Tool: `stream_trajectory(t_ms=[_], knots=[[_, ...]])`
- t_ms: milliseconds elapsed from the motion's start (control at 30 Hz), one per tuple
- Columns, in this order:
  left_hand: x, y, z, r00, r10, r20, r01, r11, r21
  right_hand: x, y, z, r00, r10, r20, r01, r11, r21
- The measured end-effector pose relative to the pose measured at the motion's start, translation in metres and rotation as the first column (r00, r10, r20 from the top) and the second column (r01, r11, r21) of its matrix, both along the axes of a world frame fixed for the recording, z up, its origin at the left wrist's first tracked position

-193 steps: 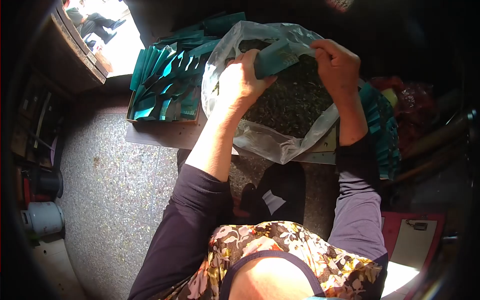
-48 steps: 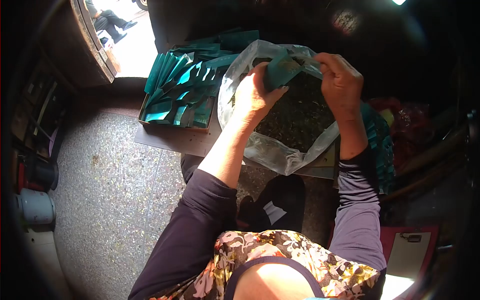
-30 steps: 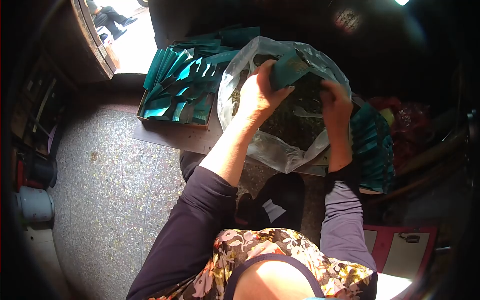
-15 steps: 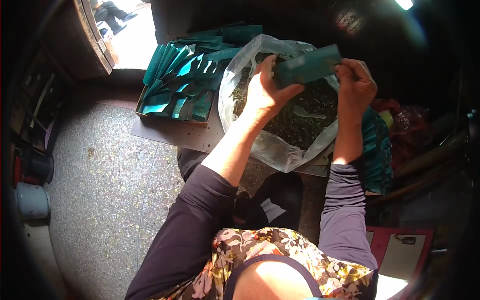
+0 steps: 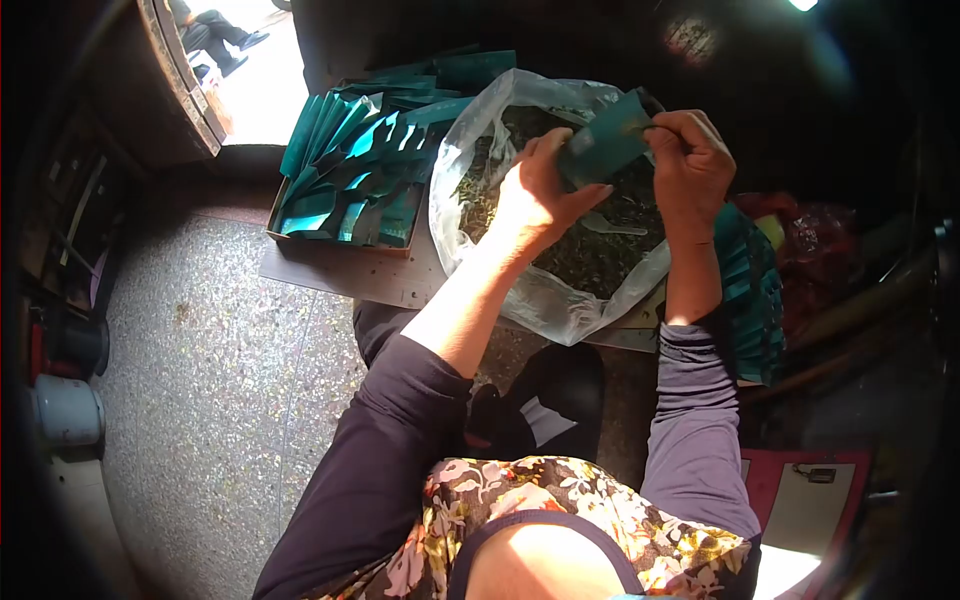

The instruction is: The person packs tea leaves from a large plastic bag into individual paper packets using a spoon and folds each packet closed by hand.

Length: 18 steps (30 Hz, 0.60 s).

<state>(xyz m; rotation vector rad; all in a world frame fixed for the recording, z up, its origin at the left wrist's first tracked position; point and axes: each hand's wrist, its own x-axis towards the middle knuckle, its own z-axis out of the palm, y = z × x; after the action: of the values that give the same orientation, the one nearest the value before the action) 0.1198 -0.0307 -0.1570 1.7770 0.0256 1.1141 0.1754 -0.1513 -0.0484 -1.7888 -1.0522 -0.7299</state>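
Over the clear plastic bag (image 5: 455,215), my left hand (image 5: 535,195) grips the lower end of a green paper packet (image 5: 603,142), thumb on the near side and fingers on the far side. My right hand (image 5: 695,165) pinches the packet's other end between thumb and fingers. Dried, dark green leaves (image 5: 590,255) fill the open bag below. A small translucent scoop (image 5: 612,228) lies on the leaves. I cannot make out what is inside the packet.
Left of the bag, a shallow box (image 5: 395,250) holds several upright green packets (image 5: 345,150). More packets (image 5: 750,290) stand at the right, near a red plastic bag (image 5: 820,245). A pink-edged clipboard (image 5: 815,500) is at lower right. Someone's legs (image 5: 215,40) show outside the doorway.
My hands have drawn slightly closer together. The packet has tilted more steeply and its far end now looks bent or spread near my right fingers.
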Motion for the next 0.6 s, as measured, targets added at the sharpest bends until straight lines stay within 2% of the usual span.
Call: stream_trajectory(t_ms=[33,100,200,267,400,500,533,600], knots=[[-0.001,-0.001,0.001,1.000,-0.004,0.000,0.004,1.000,0.001,-0.002,0.001,-0.001,1.000,-0.020,0.020,0.020,1.000,-0.014],[-0.004,-0.002,0.002,0.985,0.162,0.063,-0.173,0.948,0.266,-0.006,0.006,-0.009,0.999,-0.014,0.041,0.016,0.999,-0.049],[-0.004,-0.002,-0.001,0.996,0.076,-0.041,-0.067,0.978,0.195,-0.010,0.008,-0.013,0.998,0.018,0.066,-0.012,0.995,-0.097],[-0.005,-0.002,0.000,0.994,0.105,-0.032,-0.095,0.972,0.215,-0.007,0.007,-0.014,0.998,0.064,-0.009,-0.064,0.998,-0.021],[-0.006,0.000,-0.001,0.992,0.115,-0.058,-0.099,0.970,0.222,-0.014,0.007,-0.008,1.000,0.029,-0.005,-0.029,0.998,-0.064],[-0.006,0.000,-0.001,0.988,0.126,-0.085,-0.107,0.974,0.200,-0.023,0.008,-0.005,0.976,0.022,-0.216,-0.056,0.986,-0.155],[-0.006,0.000,0.000,0.989,0.124,-0.084,-0.105,0.973,0.203,-0.021,0.008,-0.006,0.976,0.021,-0.216,-0.055,0.987,-0.152],[-0.008,0.001,0.001,0.993,0.109,-0.042,-0.099,0.976,0.193,-0.016,0.007,-0.007,0.972,0.124,-0.199,-0.115,0.992,0.057]])
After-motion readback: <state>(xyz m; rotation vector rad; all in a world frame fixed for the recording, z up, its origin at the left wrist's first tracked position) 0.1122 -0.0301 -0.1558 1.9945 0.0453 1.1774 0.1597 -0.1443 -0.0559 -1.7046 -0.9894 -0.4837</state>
